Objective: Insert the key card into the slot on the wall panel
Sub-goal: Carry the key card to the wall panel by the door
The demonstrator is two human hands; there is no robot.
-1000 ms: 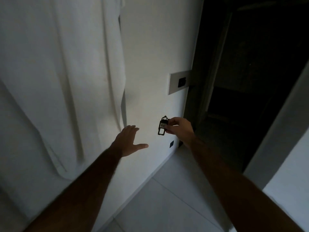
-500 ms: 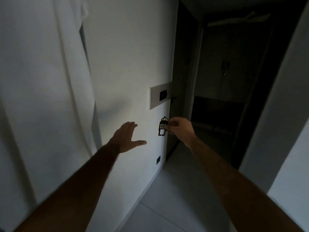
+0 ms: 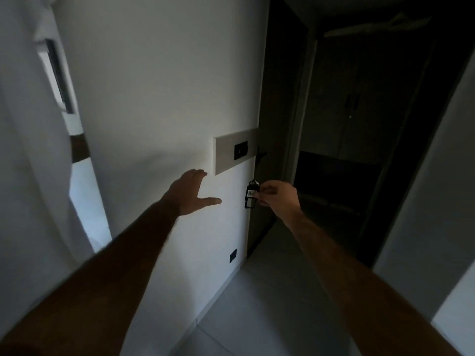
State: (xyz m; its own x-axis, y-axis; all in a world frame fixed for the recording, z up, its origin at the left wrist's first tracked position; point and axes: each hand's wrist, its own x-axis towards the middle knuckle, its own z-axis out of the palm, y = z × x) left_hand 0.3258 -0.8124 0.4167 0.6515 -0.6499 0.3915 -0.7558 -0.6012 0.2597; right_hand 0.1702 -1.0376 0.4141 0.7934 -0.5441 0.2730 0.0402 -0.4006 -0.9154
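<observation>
I hold the key card [image 3: 251, 196] pinched in my right hand [image 3: 276, 197], grip narrow on its right edge, below the wall panel [image 3: 227, 155] and its dark slot [image 3: 241, 150]; it looks light and stiff, perhaps slippery; my left hand [image 3: 191, 192] is spread wide, empty.

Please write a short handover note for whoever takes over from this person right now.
Left hand: open, empty, fingers spread, reaching toward the white wall just below the wall panel.
Right hand: pinching the key card, a dark tag with a ring on top, held below and slightly right of the panel.
Slot: the dark rectangle on the panel, nothing in it.
Done: card in hand, near the panel.
Left: raise the card to the slot, line it up, push it in.
</observation>
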